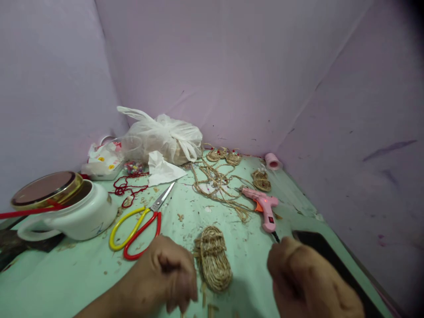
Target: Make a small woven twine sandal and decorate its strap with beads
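Observation:
A small woven slipper sole (pixel 216 265) of coiled straw-coloured rope, with a strap band across its upper part, lies on the green table between my hands. Just left of it is my left hand (pixel 170 274), its fingers curled inward and pointing down. My right hand (pixel 309 280) is held as a fist to the right, apart from the slipper. Whatever either hand may hold is hidden. Scissors (pixel 141 229) with one yellow and one red handle lie partly open beyond my left hand. Past my right hand rests a pink glue gun (pixel 265 207) with its light on.
Loose jute twine (pixel 215 181) lies mid-table, with small woven slippers (pixel 233 158) behind it and another woven slipper (pixel 261 181) to the right. A white pot (pixel 86 216) stands left. A plastic bag (pixel 165 134) leans at the wall. A dark flat object (pixel 321 247) lies right.

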